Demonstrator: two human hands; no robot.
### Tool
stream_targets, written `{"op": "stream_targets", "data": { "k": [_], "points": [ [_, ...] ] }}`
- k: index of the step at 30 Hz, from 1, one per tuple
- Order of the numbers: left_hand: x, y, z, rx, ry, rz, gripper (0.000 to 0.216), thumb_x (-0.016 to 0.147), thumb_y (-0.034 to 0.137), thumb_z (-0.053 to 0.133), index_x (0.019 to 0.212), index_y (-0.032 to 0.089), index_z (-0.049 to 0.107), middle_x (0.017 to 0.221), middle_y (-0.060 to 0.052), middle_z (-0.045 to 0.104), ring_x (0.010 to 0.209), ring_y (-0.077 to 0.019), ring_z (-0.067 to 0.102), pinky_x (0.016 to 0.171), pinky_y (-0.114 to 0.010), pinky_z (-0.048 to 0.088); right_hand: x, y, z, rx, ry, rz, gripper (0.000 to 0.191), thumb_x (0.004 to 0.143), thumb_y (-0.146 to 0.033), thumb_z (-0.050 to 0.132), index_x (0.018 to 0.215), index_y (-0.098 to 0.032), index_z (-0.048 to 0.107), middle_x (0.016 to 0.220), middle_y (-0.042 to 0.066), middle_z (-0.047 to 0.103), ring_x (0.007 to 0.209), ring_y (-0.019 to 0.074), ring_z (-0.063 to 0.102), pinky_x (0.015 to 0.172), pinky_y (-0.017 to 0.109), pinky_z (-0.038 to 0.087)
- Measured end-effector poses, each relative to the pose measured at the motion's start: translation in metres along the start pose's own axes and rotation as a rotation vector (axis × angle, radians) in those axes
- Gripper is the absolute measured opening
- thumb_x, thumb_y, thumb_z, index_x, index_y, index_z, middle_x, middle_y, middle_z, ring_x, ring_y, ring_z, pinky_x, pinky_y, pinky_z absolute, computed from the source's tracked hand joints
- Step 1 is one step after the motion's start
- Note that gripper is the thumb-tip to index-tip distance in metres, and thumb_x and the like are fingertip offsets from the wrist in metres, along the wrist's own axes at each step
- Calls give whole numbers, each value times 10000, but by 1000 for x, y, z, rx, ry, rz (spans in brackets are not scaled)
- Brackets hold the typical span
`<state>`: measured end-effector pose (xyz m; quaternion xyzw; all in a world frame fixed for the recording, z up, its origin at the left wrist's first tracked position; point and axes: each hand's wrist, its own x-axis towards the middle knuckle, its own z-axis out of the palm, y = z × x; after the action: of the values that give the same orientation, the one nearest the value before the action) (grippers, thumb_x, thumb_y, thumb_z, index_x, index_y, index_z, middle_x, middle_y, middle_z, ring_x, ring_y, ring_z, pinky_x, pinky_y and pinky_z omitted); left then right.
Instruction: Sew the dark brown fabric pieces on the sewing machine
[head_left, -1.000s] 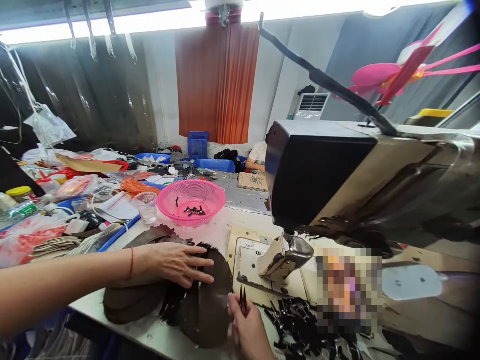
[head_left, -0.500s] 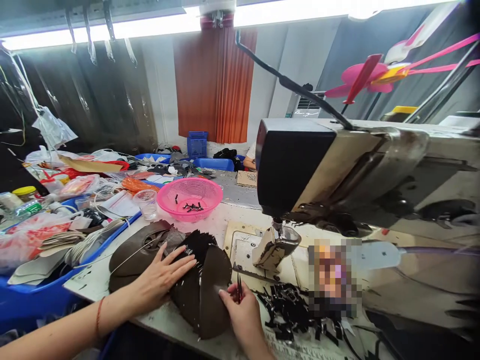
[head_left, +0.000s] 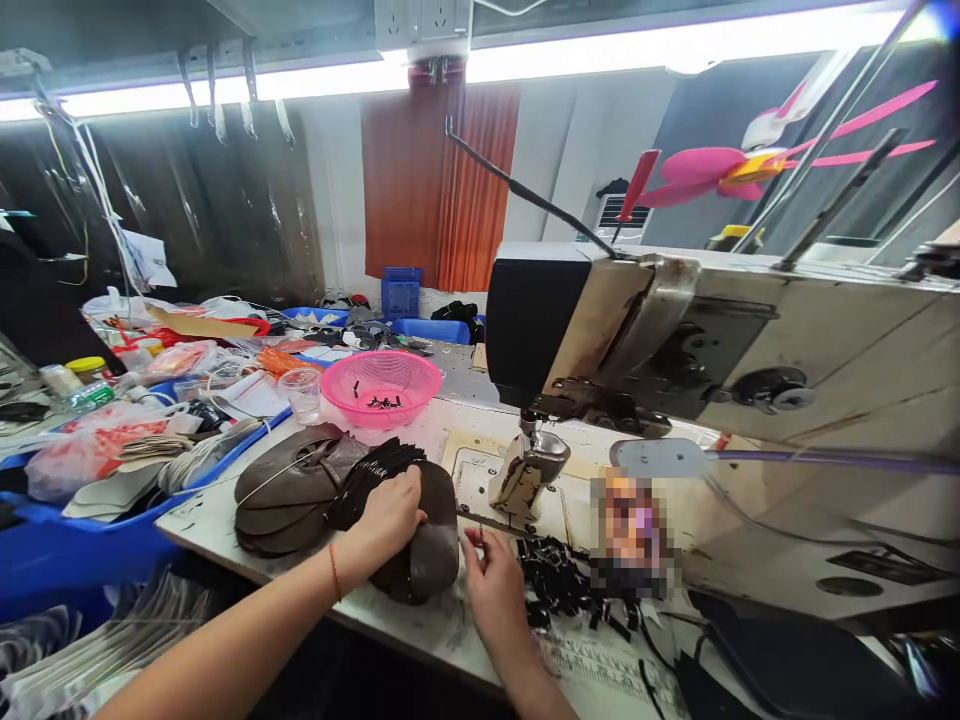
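My left hand (head_left: 391,515) is curled down on a stack of dark brown leather pieces (head_left: 427,545), its fingers gripping the top piece near its edge. Black fringed strips (head_left: 371,470) lie under and behind that hand. More brown pieces (head_left: 289,490) are stacked to the left. My right hand (head_left: 491,585) rests on the table just right of the stack, closed on small black thread snips (head_left: 481,540) whose tips point up. The sewing machine's presser foot (head_left: 525,475) stands just beyond both hands.
The sewing machine (head_left: 712,350) fills the right half. A pile of black scraps (head_left: 562,585) lies right of my right hand. A pink basket (head_left: 381,385), a plastic cup (head_left: 304,392) and a cluttered blue tray (head_left: 90,470) sit to the left and behind.
My left hand went from lying flat with spread fingers to curled on the top leather piece. My right hand, still with the snips, has shifted slightly. The camera has pulled back.
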<state>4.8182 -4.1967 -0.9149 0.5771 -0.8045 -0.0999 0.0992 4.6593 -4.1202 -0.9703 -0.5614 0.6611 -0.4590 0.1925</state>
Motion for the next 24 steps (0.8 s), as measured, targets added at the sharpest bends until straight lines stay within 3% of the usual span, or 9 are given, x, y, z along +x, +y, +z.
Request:
{"op": "stream_targets", "data": {
  "k": [4, 8, 11, 15, 20, 24],
  "points": [
    [-7, 1, 5, 8, 52, -45, 372, 827, 141, 583, 1182, 152, 473, 961, -127, 687, 925, -254, 669, 761, -301, 450, 7, 19, -58, -211, 44, -42, 355, 886, -414, 443, 941, -147, 671, 944, 129, 640, 882, 244, 624, 842, 358, 468],
    [-12, 3, -1, 28, 65, -95, 331, 842, 213, 599, 1161, 197, 512, 936, -82, 698, 912, -245, 669, 749, -297, 453, 34, 47, -104, -486, 14, 44, 165, 887, -195, 505, 907, -125, 653, 920, 102, 635, 851, 224, 616, 824, 402, 472],
    [-10, 8, -4, 61, 46, -108, 255, 802, 207, 640, 1049, 197, 578, 924, -62, 693, 906, -239, 660, 760, -297, 459, 51, 55, -110, -641, -79, 86, 76, 897, -189, 576, 920, -145, 634, 949, 39, 641, 859, 168, 617, 809, 375, 498],
    [-11, 21, -1, 107, 55, -35, 213, 754, 172, 665, 957, 146, 606, 1036, -116, 648, 999, -271, 607, 846, -334, 450, 54, 50, -107, -762, -146, 150, 125, 892, -262, 616, 885, -139, 635, 923, 32, 656, 844, 158, 634, 774, 356, 528],
    [-10, 34, 18, 209, 3, 43, 294, 714, 1, 541, 985, 92, 611, 963, -128, 634, 895, -259, 626, 794, -339, 472, 48, 46, -118, -753, -31, 179, 138, 920, -277, 574, 976, -162, 627, 970, 34, 649, 833, 153, 633, 742, 337, 535],
    [-11, 39, 31, 315, 64, 55, 420, 749, -47, 424, 1119, 50, 598, 929, -151, 631, 847, -261, 635, 758, -342, 484, 42, 45, -131, -616, 50, 156, 70, 907, -176, 557, 941, -165, 618, 836, 8, 657, 788, 149, 640, 741, 327, 523]
  ]
}}
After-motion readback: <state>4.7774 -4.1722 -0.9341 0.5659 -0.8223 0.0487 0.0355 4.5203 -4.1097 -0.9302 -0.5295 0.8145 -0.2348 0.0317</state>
